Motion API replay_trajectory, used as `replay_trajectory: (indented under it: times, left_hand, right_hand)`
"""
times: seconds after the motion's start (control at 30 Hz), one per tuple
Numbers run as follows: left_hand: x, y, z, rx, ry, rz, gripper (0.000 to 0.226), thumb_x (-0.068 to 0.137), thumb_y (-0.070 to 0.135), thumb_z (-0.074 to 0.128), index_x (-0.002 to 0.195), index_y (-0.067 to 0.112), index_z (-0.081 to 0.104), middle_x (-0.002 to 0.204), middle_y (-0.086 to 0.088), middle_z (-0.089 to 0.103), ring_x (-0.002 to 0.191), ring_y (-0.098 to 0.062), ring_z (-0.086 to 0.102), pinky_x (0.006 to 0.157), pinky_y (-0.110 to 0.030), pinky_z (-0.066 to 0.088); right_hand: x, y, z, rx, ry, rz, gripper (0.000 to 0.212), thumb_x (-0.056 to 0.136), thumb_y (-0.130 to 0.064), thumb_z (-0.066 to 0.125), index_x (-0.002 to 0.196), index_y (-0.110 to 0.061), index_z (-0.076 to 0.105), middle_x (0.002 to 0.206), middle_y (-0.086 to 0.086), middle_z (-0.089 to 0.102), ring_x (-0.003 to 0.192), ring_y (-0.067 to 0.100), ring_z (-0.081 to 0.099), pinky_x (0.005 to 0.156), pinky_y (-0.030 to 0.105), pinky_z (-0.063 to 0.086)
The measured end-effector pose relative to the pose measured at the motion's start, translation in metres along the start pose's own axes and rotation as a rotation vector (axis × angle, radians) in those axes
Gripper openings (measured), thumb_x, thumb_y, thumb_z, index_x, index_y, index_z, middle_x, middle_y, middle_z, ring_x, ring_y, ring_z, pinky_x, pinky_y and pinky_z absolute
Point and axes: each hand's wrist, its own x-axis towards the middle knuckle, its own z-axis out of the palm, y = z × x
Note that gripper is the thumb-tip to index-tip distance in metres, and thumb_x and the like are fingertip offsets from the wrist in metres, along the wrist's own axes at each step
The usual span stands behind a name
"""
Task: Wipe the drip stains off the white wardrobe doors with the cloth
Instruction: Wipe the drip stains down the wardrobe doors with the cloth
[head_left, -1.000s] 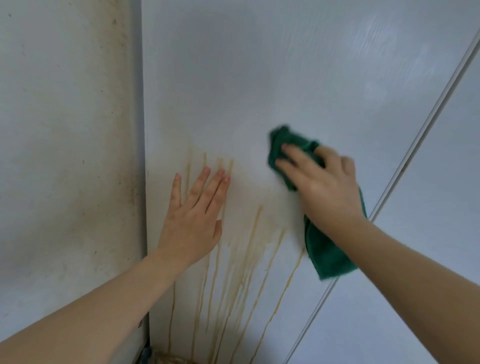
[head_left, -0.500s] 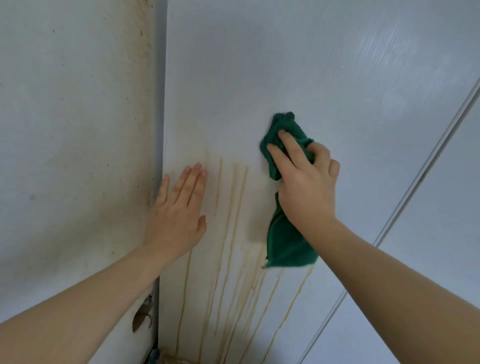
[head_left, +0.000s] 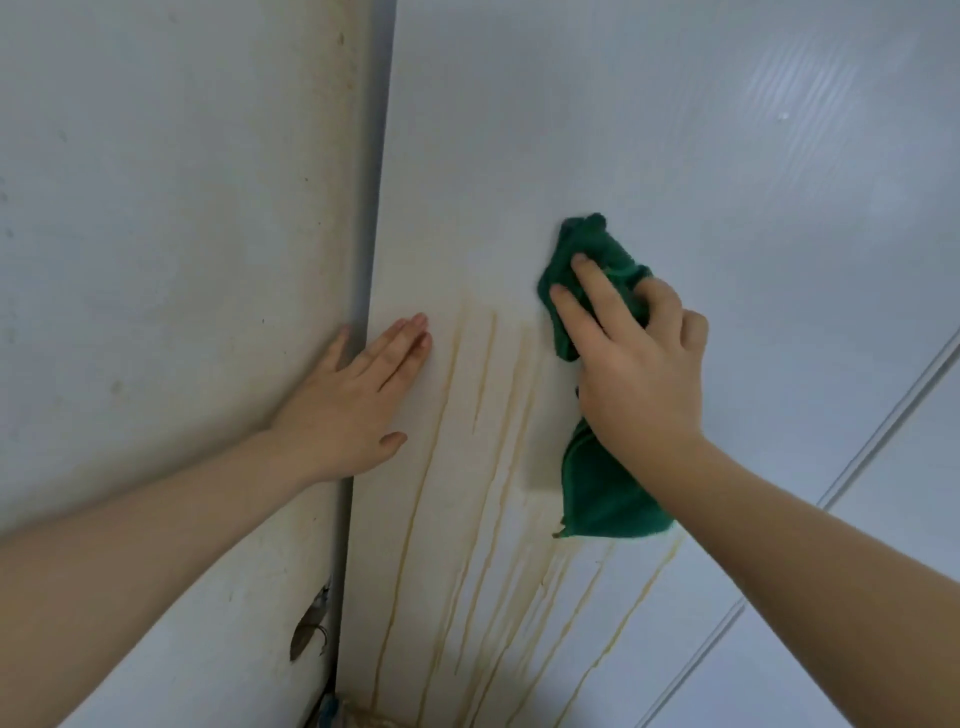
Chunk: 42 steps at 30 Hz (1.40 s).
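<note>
A white wardrobe door (head_left: 649, 130) fills the view. Yellow-brown drip stains (head_left: 483, 509) run down it in several thin streaks between my hands and below them. My right hand (head_left: 634, 364) holds a green cloth (head_left: 602, 493) against the door, two fingers stretched over its bunched top, the others curled round it; the cloth's tail hangs below my palm. My left hand (head_left: 353, 405) lies flat with straight fingers at the door's left edge, just left of the streaks.
A dirty white wall (head_left: 156, 234) stands to the left, with a dark gap (head_left: 363, 260) between it and the door. A chipped patch (head_left: 306, 631) marks the wall low down. A second door panel (head_left: 883, 597) begins at the right seam.
My right hand and the cloth have moved left toward the streaks. My left hand has slid left to the door's edge. The view has shifted right.
</note>
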Motion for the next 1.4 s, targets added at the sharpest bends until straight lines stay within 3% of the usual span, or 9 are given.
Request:
replay_trajectory:
  times: [0.2,0.43,0.63,0.77,0.87,0.97,1.07,1.27,1.4]
  left_hand:
    - [0.003,0.007,-0.009,-0.032,-0.178,-0.027,0.094,0.095,0.049,0.036,0.122,0.013,-0.046,0.119,0.001,-0.061,0.124,-0.011,-0.039,0.112,-0.028,0.018]
    - [0.001,0.011,-0.013,-0.023,-0.19,-0.032,0.092,0.094,0.047,0.039,0.125,0.012,-0.04,0.12,0.002,-0.058,0.124,-0.012,-0.038,0.097,-0.024,0.039]
    - [-0.003,0.01,-0.016,0.072,-0.18,-0.033,0.085,0.096,0.042,0.033,0.128,0.009,-0.039,0.129,-0.002,-0.053,0.124,-0.011,-0.036,0.089,-0.026,0.039]
    - [-0.004,0.007,-0.014,-0.013,-0.119,-0.059,0.094,0.092,0.044,0.044,0.132,0.01,-0.034,0.134,-0.003,-0.048,0.131,-0.012,-0.029,0.091,-0.029,0.042]
    - [-0.004,0.002,-0.016,-0.144,-0.001,-0.071,0.099,0.071,0.036,0.071,0.142,0.004,0.008,0.152,-0.008,0.001,0.141,-0.019,0.02,0.09,-0.037,0.049]
    - [-0.001,0.0,-0.013,-0.141,0.022,-0.095,0.089,0.085,0.033,0.058,0.139,0.007,-0.008,0.148,-0.003,-0.014,0.144,-0.021,0.003,0.114,-0.042,0.019]
    - [0.002,-0.004,-0.011,-0.063,-0.022,-0.064,0.085,0.095,0.036,0.041,0.13,0.011,-0.032,0.135,0.0,-0.043,0.132,-0.013,-0.029,0.117,-0.034,0.002]
    - [-0.001,-0.001,-0.011,0.008,-0.056,-0.131,0.087,0.095,0.036,0.039,0.124,0.012,-0.039,0.13,0.0,-0.048,0.142,-0.019,-0.021,0.116,-0.036,-0.002]
    - [-0.001,-0.001,-0.011,0.012,-0.089,-0.15,0.087,0.096,0.036,0.037,0.124,0.012,-0.042,0.127,-0.002,-0.052,0.141,-0.019,-0.025,0.116,-0.035,-0.006]
  right_hand:
    - [-0.048,-0.003,0.018,-0.034,-0.136,-0.516,0.063,0.095,-0.005,0.011,0.109,-0.021,0.07,0.121,-0.005,0.063,0.099,0.027,0.041,0.074,0.035,0.03]
    - [0.011,-0.009,0.005,-0.058,0.051,-0.048,0.049,0.076,-0.001,0.039,0.113,-0.016,0.067,0.128,-0.001,0.06,0.099,0.031,0.037,0.071,0.036,0.023]
    - [-0.049,-0.009,0.013,-0.076,-0.152,-0.586,0.047,0.078,-0.006,0.038,0.105,-0.025,0.072,0.12,-0.009,0.064,0.099,0.026,0.04,0.074,0.035,0.029]
    - [0.018,-0.002,0.0,-0.056,-0.019,-0.284,0.047,0.077,-0.008,0.035,0.107,-0.018,0.071,0.122,0.0,0.063,0.099,0.03,0.038,0.072,0.036,0.025]
    - [0.044,-0.005,0.0,-0.047,0.035,-0.081,0.05,0.079,-0.005,0.032,0.115,-0.014,0.065,0.13,0.004,0.058,0.102,0.033,0.034,0.072,0.038,0.022]
    - [-0.004,-0.012,0.014,-0.102,0.034,-0.389,0.04,0.087,-0.006,0.039,0.112,-0.017,0.068,0.126,0.0,0.061,0.1,0.031,0.039,0.073,0.039,0.028]
    - [-0.029,-0.006,0.013,-0.133,-0.131,-0.713,0.037,0.078,-0.013,0.059,0.112,-0.022,0.07,0.124,-0.004,0.062,0.098,0.028,0.039,0.074,0.038,0.03]
    - [0.062,-0.013,0.005,-0.051,0.076,-0.206,0.04,0.083,-0.01,0.039,0.11,-0.013,0.068,0.125,0.006,0.061,0.101,0.033,0.036,0.07,0.038,0.022]
    - [0.002,-0.025,0.02,-0.061,-0.03,-0.513,0.04,0.083,-0.012,0.04,0.106,-0.019,0.071,0.122,0.0,0.063,0.1,0.029,0.039,0.072,0.037,0.027]
